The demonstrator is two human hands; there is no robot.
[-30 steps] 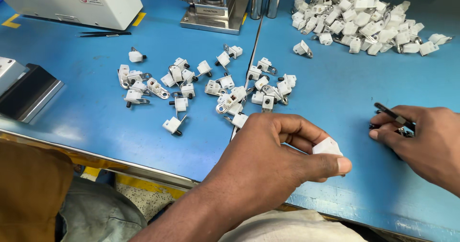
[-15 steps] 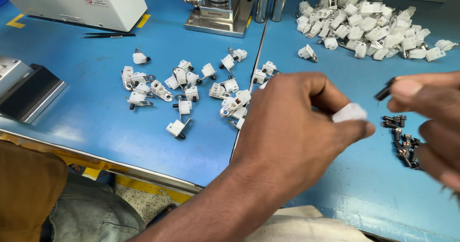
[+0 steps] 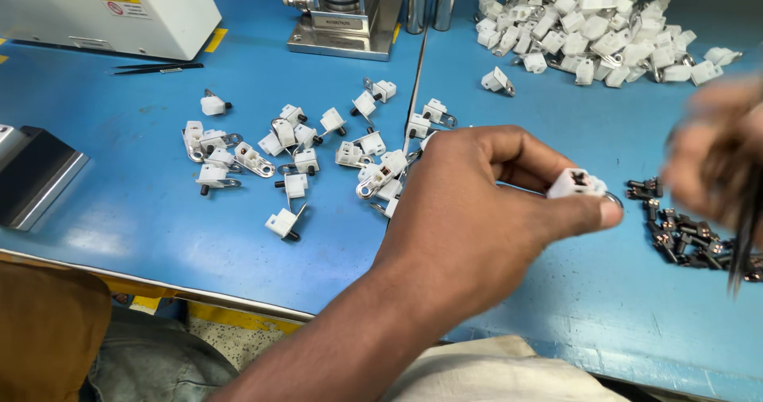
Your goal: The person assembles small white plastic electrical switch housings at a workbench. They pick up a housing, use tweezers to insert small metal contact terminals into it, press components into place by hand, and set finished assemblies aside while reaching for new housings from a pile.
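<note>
My left hand (image 3: pixel 477 211) pinches a small white plastic block (image 3: pixel 575 184) with a metal ring between thumb and fingertips, held above the blue table (image 3: pixel 143 211). My right hand (image 3: pixel 715 155) is blurred at the right edge, just right of the block; something thin and dark hangs from it, too smeared to name. Below it lies a heap of small black pins (image 3: pixel 683 231). Left of my left hand, several finished white blocks with pins and rings (image 3: pixel 294 151) are scattered.
A big pile of plain white blocks (image 3: pixel 596 32) sits at the back right. A metal press base (image 3: pixel 346 28) stands at the back centre, a white machine (image 3: pixel 103 8) at back left with tweezers (image 3: pixel 155 69) before it. A grey tray (image 3: pixel 36 179) lies left.
My left hand rose and turned the white block so its open face shows. My right hand left the black pins, lifted, and is moving fast at the right.
</note>
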